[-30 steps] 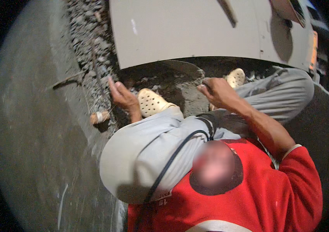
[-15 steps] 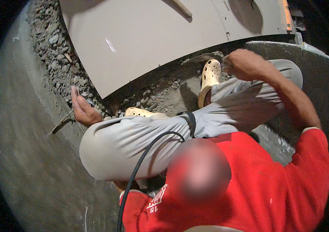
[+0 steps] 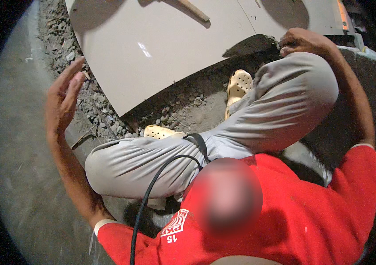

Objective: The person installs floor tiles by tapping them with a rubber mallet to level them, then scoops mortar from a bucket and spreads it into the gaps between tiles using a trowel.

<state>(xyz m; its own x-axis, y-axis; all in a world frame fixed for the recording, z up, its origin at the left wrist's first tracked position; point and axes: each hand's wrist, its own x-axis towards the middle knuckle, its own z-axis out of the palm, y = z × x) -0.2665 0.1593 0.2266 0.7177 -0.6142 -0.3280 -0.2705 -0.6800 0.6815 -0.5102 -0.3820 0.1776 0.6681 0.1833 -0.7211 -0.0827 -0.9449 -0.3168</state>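
My left hand (image 3: 66,95) is raised near the left edge of the large pale glossy tiles (image 3: 121,57), fingers stretched out and apart, holding nothing. My right hand (image 3: 300,42) is closed round the hidden handle of what looks like a trowel (image 3: 252,46), its dark, dirt-covered blade over the tiles' near edge. My bent right knee is just below that hand. A wooden-handled tool (image 3: 192,9) lies on the tiles at the top, its head partly cut off by the picture's edge.
Loose gravel and rubble (image 3: 101,112) run along the tiles' left and near edges. A stick (image 3: 84,136) lies by my left knee. Smooth grey floor (image 3: 24,145) spreads at the left. An orange bar (image 3: 342,15) lies at the far right. My yellow clogs (image 3: 240,84) stand in the dirt.
My left hand has risen from beside my knee, up and to the left. My right hand has moved up and right, bringing the trowel blade over the tile edge. My right knee has lifted.
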